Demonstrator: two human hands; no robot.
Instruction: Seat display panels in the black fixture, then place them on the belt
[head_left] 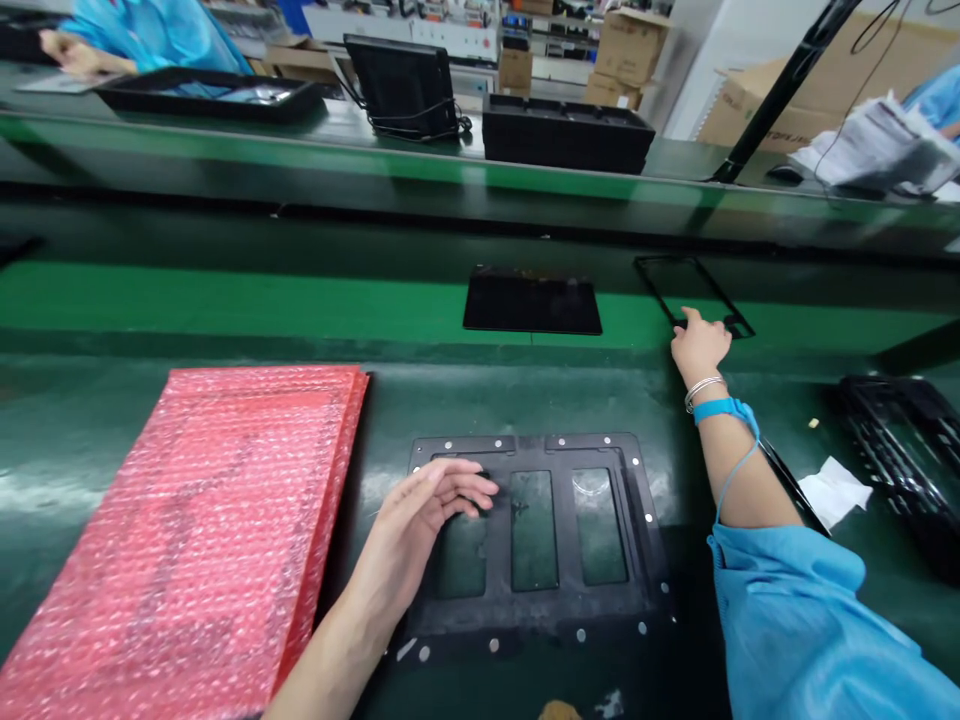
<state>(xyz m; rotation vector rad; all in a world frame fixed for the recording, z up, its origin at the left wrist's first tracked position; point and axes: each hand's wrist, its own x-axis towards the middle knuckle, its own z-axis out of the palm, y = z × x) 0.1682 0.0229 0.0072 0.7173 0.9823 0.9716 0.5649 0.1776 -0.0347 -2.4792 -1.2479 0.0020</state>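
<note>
My left hand [431, 510] hovers over the left part of a flat black fixture plate [495, 590] with three rectangular openings and round metallic dots along its edges. Its fingers are loosely bent and apart, with nothing held. Out at the green belt, my right hand [701, 350] has its fingers on the near end of a thin black rectangular frame [712, 280], seemingly gripping it; the fingertips are partly hidden. A blue strap with a cord circles that wrist. To the left of this frame lies a dark, glossy flat panel [532, 302] on the belt.
Red bubble-wrap bags [202, 530] are stacked at left. At right lie a white tissue [834, 490] and black frame-like parts [907, 450]. Beyond the belt, a raised shelf holds a black tray [210, 95], a monitor [401, 85] and black bins [566, 130]. A co-worker's blue sleeve [165, 35] shows far left.
</note>
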